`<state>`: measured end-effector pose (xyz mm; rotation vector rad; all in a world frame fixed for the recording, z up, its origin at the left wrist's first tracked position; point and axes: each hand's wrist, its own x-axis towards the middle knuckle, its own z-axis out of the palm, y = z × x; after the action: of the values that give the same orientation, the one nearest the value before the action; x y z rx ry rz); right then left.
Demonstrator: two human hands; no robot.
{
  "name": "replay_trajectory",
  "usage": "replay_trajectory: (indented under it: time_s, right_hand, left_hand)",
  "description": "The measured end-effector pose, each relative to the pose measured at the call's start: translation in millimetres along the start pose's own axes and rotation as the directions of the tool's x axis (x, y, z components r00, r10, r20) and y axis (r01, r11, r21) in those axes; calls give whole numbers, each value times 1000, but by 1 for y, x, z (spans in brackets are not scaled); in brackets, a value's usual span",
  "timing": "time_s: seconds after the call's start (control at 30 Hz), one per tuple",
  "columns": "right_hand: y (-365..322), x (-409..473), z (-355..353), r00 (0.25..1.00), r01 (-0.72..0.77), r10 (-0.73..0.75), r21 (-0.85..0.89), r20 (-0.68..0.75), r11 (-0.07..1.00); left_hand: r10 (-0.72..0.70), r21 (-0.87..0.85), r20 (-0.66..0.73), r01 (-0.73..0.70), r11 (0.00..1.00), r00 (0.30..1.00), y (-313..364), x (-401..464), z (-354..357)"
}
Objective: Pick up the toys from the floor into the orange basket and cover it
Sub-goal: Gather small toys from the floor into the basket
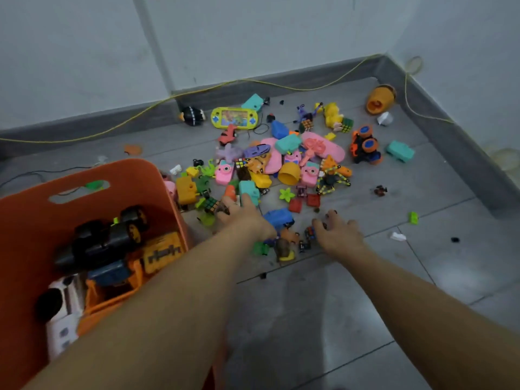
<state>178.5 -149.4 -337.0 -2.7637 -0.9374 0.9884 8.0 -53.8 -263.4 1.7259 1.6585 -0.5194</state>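
orange plastic basket (92,175) with a slot handle sits on the grey tiled floor (323,319) at lower left, holding a black monster truck (107,235). scattered small plastic toys (281,164) lie beyond it. the left hand (242,215) reaches among them, fingers loosely spread over a teal block (249,191). the right hand (337,230) curls its fingers round a small dark toy (309,232).

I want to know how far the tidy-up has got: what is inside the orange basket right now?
Inside the orange basket lie a black big-wheeled truck, a yellow-orange block toy, a dark blue toy and a white toy. Anything beneath them, and the basket's floor, is covered.
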Motion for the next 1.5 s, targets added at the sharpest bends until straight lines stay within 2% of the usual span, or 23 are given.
replay_trajectory:
  time_s: [0.1, 0.23, 0.3, 0.37, 0.47, 0.6, 0.83, 0.97, 1.13, 1.23, 1.37, 1.5]
  right_hand:
    - [1, -6, 13, 999, -3, 4, 17, -47, 1000]
    - [-12, -8, 20, 995, 72, -66, 72, -76, 995]
    - [-20, -10, 25, 986, 146, -142, 46, -86, 988]
    - [-25, -15, 32, 972, 220, -221, -16, -74, 975]
    - [-25, -26, 42, 940, 326, -333, -92, -79, 941]
    - [-28, -38, 51, 879, 435, -463, -207, -112, 877]
    - [-30, -26, 55, 740, 599, -672, -439, -15, 670]
    - [-32, -17, 53, 733, 608, -680, -454, 6, 651]
    - [-31, -11, 51, 803, 516, -582, -340, -127, 786]
    - [-32, -8, 51, 828, 474, -533, -290, -174, 831]
    - [-34, -7, 49, 835, 460, -520, -289, -181, 840]
    - [-35, -5, 46, 819, 497, -557, -316, -139, 808]
  left_hand:
    - [71, 80, -160, -59, 995, 985, -6, 10, 10]
    - [142, 284, -212, -78, 956, 967, -10, 14, 17]
    - [209, 373, -246, -107, 922, 947, -10, 14, 19]
    - [239, 428, -205, -133, 894, 949, -14, 17, 20]
    - [188, 481, -98, -119, 869, 977, -24, 24, 22]
    - [139, 403, -9, -124, 907, 990, -28, 29, 27]
    - [112, 413, -73, -72, 908, 991, -32, 33, 42]
    - [97, 384, -65, -65, 921, 993, -36, 39, 39]
    - [128, 389, 16, -124, 913, 992, -32, 39, 37]
    - [161, 421, 31, -159, 893, 987, -30, 39, 38]
    - [238, 496, 34, -223, 839, 971, -29, 40, 41]
    - [226, 468, 55, -225, 855, 973, -27, 43, 41]
